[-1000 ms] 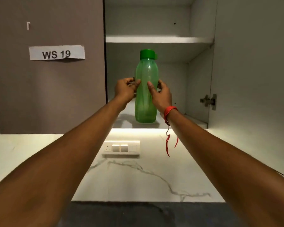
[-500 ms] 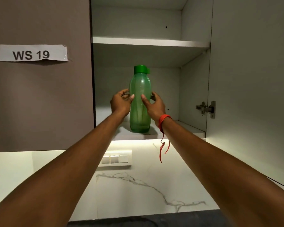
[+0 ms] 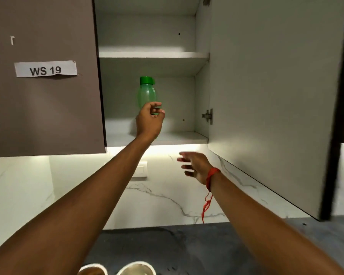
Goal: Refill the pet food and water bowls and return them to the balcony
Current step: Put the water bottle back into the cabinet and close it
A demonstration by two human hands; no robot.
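Note:
A translucent green water bottle [image 3: 146, 93] with a green cap stands upright deep on the lower shelf of the open wall cabinet [image 3: 179, 136]. My left hand [image 3: 149, 121] hovers in front of its lower half, fingers loosely curled and apart, holding nothing. My right hand [image 3: 195, 166] is lower, below the cabinet's bottom edge, palm open with fingers spread and blurred; a red thread hangs from that wrist. Two white-rimmed bowls peek in at the bottom edge on the dark counter: one with a brownish inside [image 3: 91, 270], one with a pale shiny inside [image 3: 137, 268].
The cabinet's right door [image 3: 266, 108] is swung open towards me at head height. A closed brown door [image 3: 44, 108] on the left bears a "WS 19" label. Below are a lit white marble backsplash with a switch plate [image 3: 140, 171] and the dark counter [image 3: 187, 251].
Both hands have let go of the bottle, which now stands further back on the shelf. My right hand has dropped down and to the right, and the bowls have come into view.

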